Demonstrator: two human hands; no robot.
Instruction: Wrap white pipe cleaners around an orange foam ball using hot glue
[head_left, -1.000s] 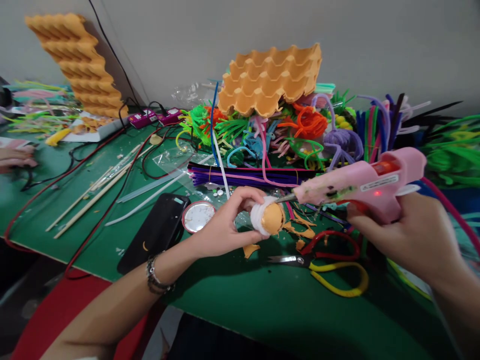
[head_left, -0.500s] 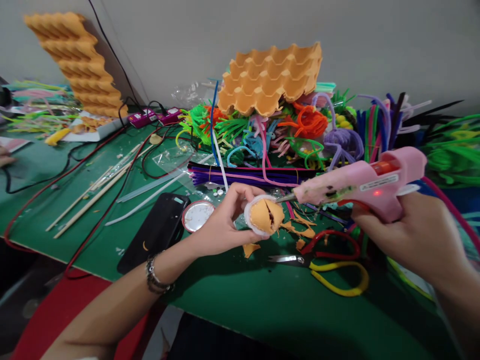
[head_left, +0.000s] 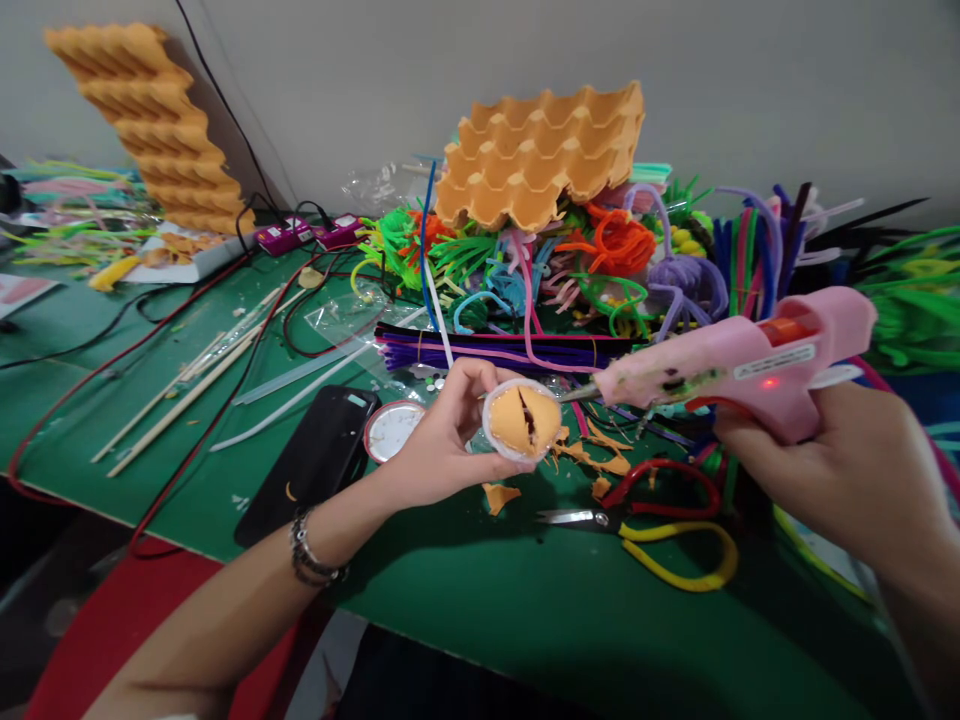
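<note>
Orange piece (head_left: 508, 422) — in left hand (head_left: 448, 442); glue gun (head_left: 712, 370) — in right hand (head_left: 836, 455).

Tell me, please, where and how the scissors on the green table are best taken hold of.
The scissors are probably best gripped by the yellow handle loop, coming from the near right: they lie flat on the green table, blades pointing left, and this wide loop sits nearest the front edge, while the red loop lies beyond it, closer to the orange scraps.

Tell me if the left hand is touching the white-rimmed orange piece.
Touching: the head view shows the left hand holding the white-rimmed orange piece, thumb along its lower edge and fingers around its upper left side.
</note>
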